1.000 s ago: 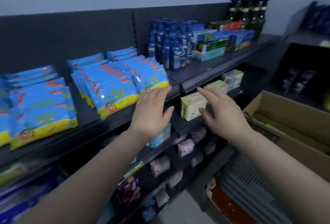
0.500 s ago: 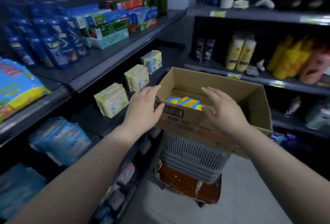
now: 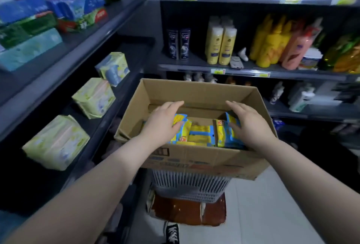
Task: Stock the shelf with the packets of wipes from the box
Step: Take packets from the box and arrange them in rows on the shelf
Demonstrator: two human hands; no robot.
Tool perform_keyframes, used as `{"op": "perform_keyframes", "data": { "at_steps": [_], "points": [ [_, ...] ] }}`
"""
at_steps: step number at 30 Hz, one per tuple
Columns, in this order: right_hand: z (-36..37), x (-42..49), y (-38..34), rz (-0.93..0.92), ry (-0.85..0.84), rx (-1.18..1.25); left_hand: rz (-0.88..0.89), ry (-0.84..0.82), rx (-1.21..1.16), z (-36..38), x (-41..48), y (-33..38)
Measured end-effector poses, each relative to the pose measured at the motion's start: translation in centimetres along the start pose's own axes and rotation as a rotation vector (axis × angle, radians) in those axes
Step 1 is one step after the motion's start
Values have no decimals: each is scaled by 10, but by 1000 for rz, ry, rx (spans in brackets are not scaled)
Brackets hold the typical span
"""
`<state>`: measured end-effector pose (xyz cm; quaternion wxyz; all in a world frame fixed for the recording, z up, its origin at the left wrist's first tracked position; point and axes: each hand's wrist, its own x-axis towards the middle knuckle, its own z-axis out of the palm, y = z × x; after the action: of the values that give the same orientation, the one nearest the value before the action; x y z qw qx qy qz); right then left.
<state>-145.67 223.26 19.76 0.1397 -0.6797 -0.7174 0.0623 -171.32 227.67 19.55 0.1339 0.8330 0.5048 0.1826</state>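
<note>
An open cardboard box sits in front of me on a grey basket. Several blue-and-yellow packets of wipes lie in its bottom. My left hand reaches into the box's left side, fingers straight, with its thumb resting on a packet. My right hand is over the right side, fingers extended, its thumb against an upright blue-and-yellow packet. Neither hand has closed round a packet. The shelf with the stocked wipes is out of view.
Dark shelves run along the left with pale green packs and stacked tissue packs. Ahead, shelves carry shampoo bottles and yellow bottles. A torn brown box lies under the basket, my shoe beside it.
My view swung right from the wipes shelf to the box. Both hands moved from above the box's front edge down into it and now touch the packets.
</note>
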Motion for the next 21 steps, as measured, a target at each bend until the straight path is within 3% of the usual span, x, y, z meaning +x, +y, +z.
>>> {"op": "perform_keyframes", "data": {
  "at_steps": [7, 13, 19, 21],
  "points": [
    [24, 37, 22, 138, -147, -92, 224, -183, 25, 38, 87, -18],
    [38, 35, 27, 237, -265, -176, 378, -433, 102, 95, 132, -5],
    [34, 27, 29, 257, -130, -131, 501, -339, 104, 157, 143, 27],
    [35, 24, 32, 254, -83, -99, 410, -383, -22, 173, 149, 35]
  ]
}}
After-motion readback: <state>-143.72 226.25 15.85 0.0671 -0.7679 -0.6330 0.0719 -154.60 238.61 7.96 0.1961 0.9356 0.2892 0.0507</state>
